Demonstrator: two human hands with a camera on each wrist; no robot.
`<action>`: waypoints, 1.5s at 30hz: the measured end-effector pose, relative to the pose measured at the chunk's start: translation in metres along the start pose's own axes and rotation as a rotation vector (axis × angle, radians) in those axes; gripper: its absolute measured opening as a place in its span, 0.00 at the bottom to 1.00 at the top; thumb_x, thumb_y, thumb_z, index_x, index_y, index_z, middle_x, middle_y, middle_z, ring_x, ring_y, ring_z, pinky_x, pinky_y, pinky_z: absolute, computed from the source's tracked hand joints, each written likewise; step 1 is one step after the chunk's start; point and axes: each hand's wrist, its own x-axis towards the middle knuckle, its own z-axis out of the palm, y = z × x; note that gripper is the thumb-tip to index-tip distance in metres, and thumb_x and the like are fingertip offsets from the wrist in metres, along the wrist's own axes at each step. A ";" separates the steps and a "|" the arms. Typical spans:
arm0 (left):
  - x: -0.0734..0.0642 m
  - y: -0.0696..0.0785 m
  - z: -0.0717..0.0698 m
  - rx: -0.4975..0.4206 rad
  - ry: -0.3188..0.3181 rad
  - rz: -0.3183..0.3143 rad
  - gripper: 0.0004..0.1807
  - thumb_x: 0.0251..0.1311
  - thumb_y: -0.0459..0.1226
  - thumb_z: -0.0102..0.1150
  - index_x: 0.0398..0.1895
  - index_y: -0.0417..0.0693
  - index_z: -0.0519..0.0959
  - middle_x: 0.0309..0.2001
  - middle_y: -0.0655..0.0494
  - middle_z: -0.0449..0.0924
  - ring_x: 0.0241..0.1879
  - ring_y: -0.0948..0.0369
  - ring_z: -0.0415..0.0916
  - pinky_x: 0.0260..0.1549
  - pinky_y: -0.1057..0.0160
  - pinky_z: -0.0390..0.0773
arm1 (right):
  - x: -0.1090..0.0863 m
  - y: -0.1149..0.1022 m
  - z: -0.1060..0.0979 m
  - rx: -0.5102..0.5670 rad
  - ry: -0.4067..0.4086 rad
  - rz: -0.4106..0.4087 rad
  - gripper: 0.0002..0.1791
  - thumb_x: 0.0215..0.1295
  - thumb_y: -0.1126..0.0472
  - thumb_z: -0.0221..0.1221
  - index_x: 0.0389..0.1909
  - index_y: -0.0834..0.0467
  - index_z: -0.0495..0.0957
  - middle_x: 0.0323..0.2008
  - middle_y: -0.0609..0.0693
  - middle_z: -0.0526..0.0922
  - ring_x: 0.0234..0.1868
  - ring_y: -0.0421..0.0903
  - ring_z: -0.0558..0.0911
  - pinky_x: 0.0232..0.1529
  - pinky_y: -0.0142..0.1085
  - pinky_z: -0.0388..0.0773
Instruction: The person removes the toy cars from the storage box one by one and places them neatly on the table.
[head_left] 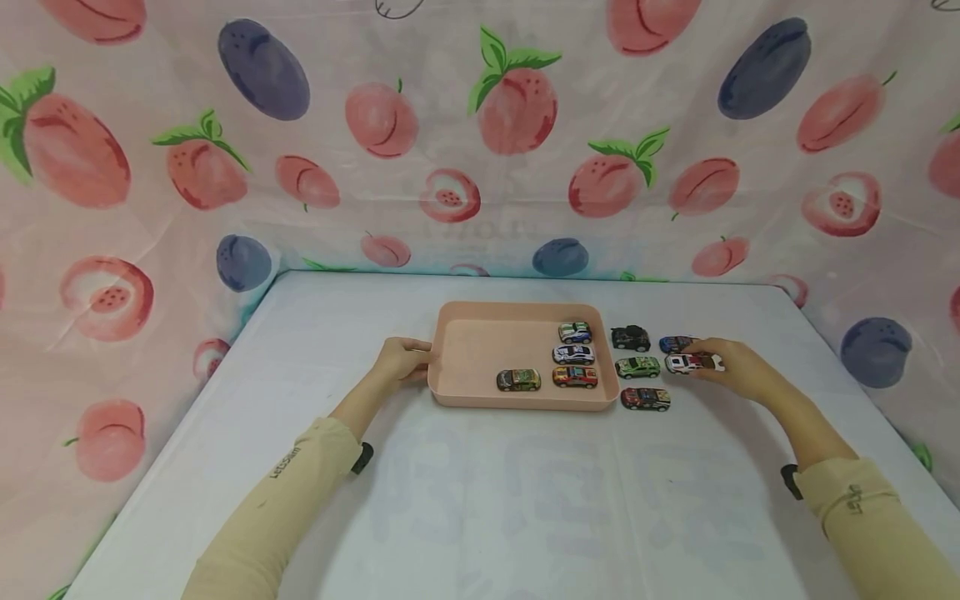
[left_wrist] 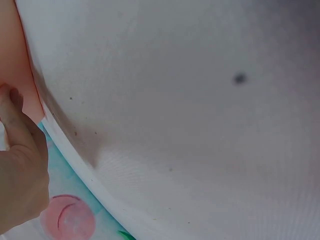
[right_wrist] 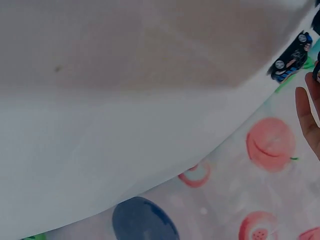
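My left hand grips the left rim of a shallow pink tray, thumb and fingers at its edge. In the left wrist view the same hand shows at the left border. Between the fingers of my right hand is a white toy car with red and dark markings. Just behind it stands a blue toy car, partly covered by that hand in the head view. The right wrist view shows a dark toy car beside the fingertips.
Inside the tray are a camouflage car, a red-yellow car, a white car and a green-white-blue car. Right of it stand black, green and red-black cars. A fruit-print curtain surrounds the white table.
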 end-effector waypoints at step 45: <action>0.001 -0.001 0.000 0.024 -0.011 0.002 0.20 0.60 0.31 0.57 0.55 0.33 0.73 0.48 0.42 0.80 0.26 0.69 0.76 0.26 0.76 0.80 | 0.030 -0.041 0.005 -0.009 -0.007 -0.039 0.18 0.61 0.67 0.60 0.51 0.70 0.75 0.49 0.67 0.79 0.52 0.64 0.75 0.54 0.57 0.73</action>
